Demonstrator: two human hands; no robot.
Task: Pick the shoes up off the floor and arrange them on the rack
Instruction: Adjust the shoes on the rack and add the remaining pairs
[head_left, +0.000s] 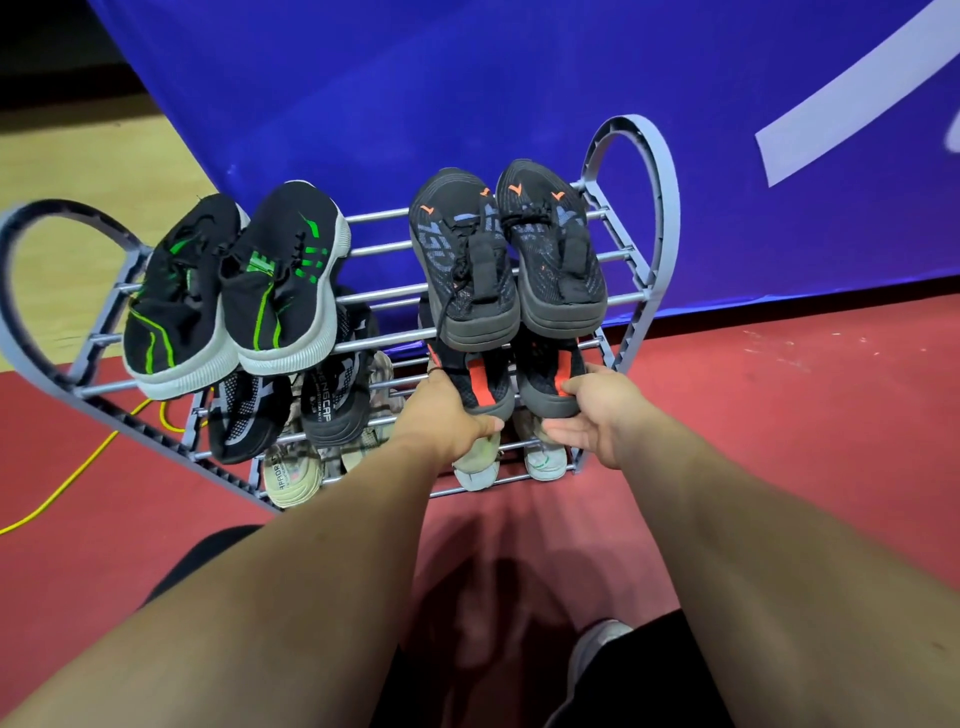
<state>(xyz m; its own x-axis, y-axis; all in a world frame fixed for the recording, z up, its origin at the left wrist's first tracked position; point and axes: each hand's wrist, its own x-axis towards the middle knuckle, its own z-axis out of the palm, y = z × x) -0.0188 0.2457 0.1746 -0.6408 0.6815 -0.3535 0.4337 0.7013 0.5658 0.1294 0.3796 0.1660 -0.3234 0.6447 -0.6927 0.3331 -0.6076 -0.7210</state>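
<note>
On the middle tier of the rack (660, 208), one black-and-red shoe (480, 384) is gripped at the heel by the left hand (447, 415), its mate (545, 382) by the right hand (597, 410); the task is judged nearly done.

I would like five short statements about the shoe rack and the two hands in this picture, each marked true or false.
1. The left hand grips a red-striped shoe and the right hand grips a second red-striped shoe, both at the middle shelf. True.
2. The green-striped shoes stand on the bottom shelf. False: they stand on the top shelf of the rack, at its left end.
3. The orange-marked shoes share the top shelf with the green-striped pair. True.
4. The bottom shelf holds no shoes. False: pale shoes lie there.
5. A yellow cable lies on the floor to the left of the rack. True.
</note>
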